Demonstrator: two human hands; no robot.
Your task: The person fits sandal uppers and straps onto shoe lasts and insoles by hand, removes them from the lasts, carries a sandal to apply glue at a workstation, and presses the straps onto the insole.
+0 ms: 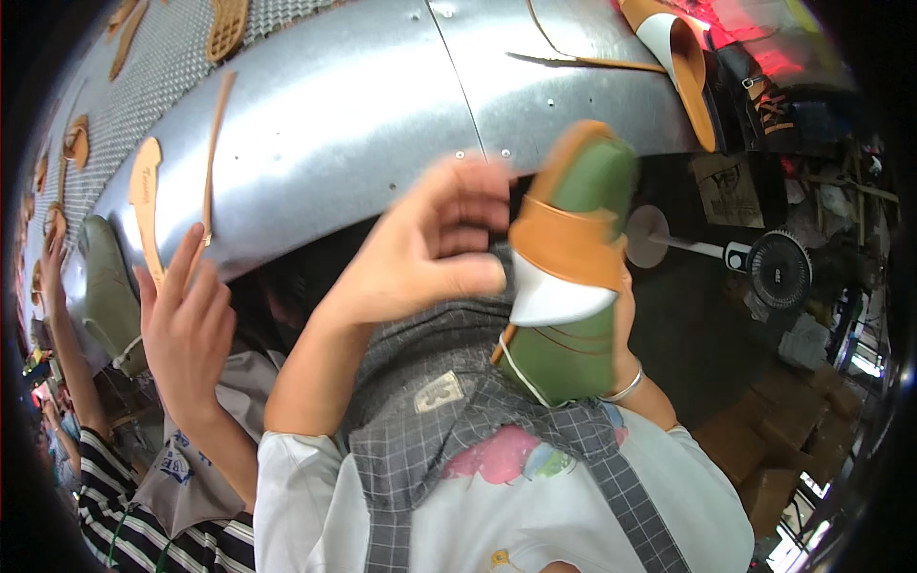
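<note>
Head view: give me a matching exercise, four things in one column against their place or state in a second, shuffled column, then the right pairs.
Things
1. green shoe last
2. left hand
3. small fan
4. co-worker's hand

Place or state
A. raised with fingers spread, at the picture's left
B. stands low at the right, beyond the metal bench
C. wrapped with a tan leather band and a white piece
D. fingers bent, close beside the last's band

Pairs: 1-C, 2-D, 3-B, 4-A. The right hand is mostly hidden behind the last, which it seems to hold up.
</note>
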